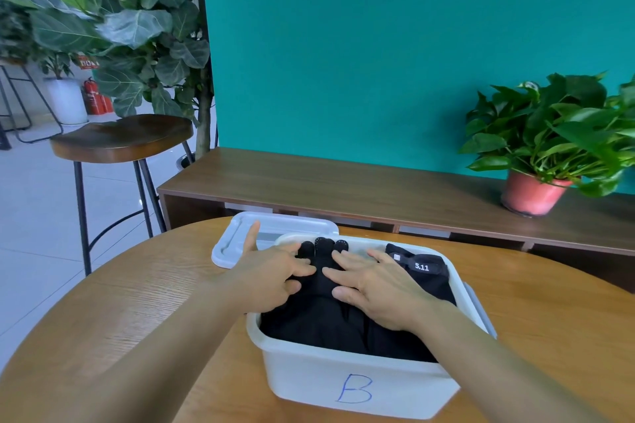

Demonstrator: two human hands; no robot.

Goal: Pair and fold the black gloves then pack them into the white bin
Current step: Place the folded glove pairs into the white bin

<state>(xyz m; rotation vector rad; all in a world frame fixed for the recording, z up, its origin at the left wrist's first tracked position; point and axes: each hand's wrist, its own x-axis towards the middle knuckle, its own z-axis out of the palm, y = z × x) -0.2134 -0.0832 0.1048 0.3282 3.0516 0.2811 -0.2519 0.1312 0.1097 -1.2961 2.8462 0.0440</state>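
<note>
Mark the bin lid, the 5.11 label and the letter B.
bin lid (228,249): head view, its left rim.
5.11 label (421,266): head view, the white digits.
letter B (356,388): head view, its middle bar.

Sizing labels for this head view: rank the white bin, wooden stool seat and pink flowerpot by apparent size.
1. white bin
2. wooden stool seat
3. pink flowerpot
The bin is nearest the camera, so true sizes stay unsure.

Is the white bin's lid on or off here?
Off. The lid lies on the table behind the white bin, whose open top shows black gloves inside.
</note>
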